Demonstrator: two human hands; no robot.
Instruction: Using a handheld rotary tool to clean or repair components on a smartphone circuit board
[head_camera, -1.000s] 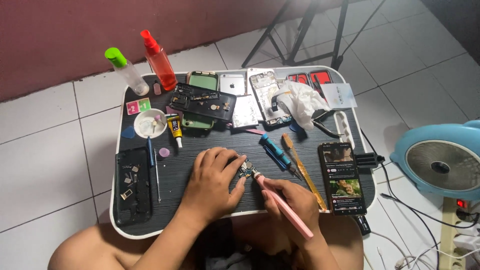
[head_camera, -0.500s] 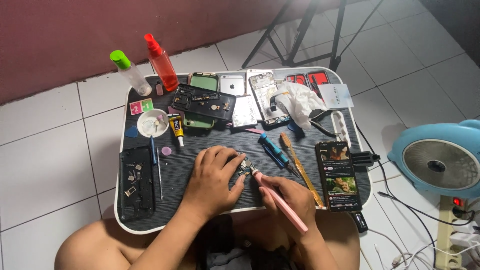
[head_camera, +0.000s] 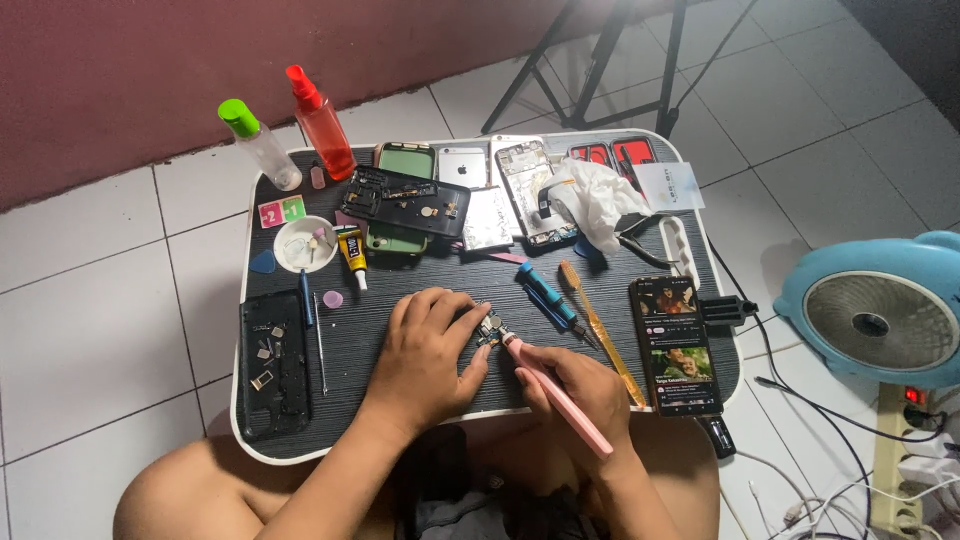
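Two hands work mid-table: left hand (head_camera: 425, 345) fingers pin a small metal phone part (head_camera: 491, 330); at four o'clock, right hand (head_camera: 575, 390) grips a pink screwdriver (head_camera: 555, 395).

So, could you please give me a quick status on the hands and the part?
Left hand pins small part. Right hand holds pink tool, tip on it. Blue screwdriver lies close beside.

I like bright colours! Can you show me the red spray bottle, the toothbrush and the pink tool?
red spray bottle (head_camera: 325, 140), head view, its body.
toothbrush (head_camera: 600, 330), head view, its handle.
pink tool (head_camera: 560, 398), head view, its shaft.
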